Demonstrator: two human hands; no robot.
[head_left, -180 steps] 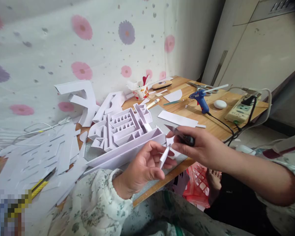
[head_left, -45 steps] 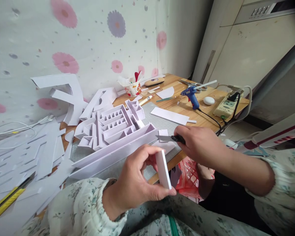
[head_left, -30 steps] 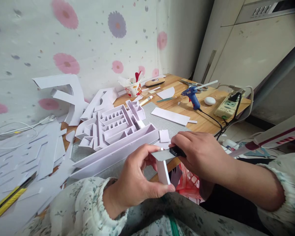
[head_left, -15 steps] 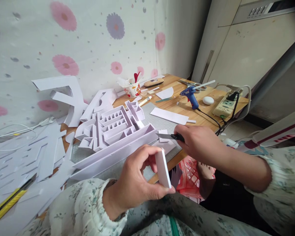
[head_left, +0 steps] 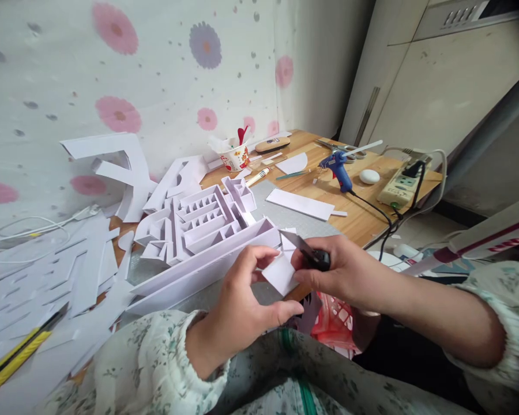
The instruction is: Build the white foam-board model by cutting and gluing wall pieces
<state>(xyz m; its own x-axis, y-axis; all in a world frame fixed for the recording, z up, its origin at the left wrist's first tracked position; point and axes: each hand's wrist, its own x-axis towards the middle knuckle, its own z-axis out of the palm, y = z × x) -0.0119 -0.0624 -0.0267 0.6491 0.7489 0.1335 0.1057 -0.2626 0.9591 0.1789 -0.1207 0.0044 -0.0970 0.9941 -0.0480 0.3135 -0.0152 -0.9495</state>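
Observation:
A small white square of foam board (head_left: pixel 280 275) is between my two hands, tilted with its flat face toward me. My right hand (head_left: pixel 339 268) grips a black-handled utility knife (head_left: pixel 313 253), blade out and pointing up-left. That hand's thumb and fingertips also touch the square's right corner. Around the square's left side, my left hand (head_left: pixel 246 300) is open, its thumb spread away below; whether its fingertips touch the board's edge I cannot tell. Just beyond stands a white foam board model (head_left: pixel 207 222) with a long open trough (head_left: pixel 225 262) along its near side, on a grey cutting mat (head_left: pixel 263 193).
Cut foam board sheets (head_left: pixel 82 271) and a yellow utility knife (head_left: pixel 21 351) lie left. Toward the back are a paper tub (head_left: pixel 233 157), a foam board strip (head_left: pixel 300 204), a blue glue gun (head_left: pixel 338 170), scissors (head_left: pixel 354 152) and a power strip (head_left: pixel 402 181). The table's edge lies beneath my right hand.
The foam board piece has turned from edge-on to face-on. My right hand with the knife came in to touch it, and my left thumb moved off it.

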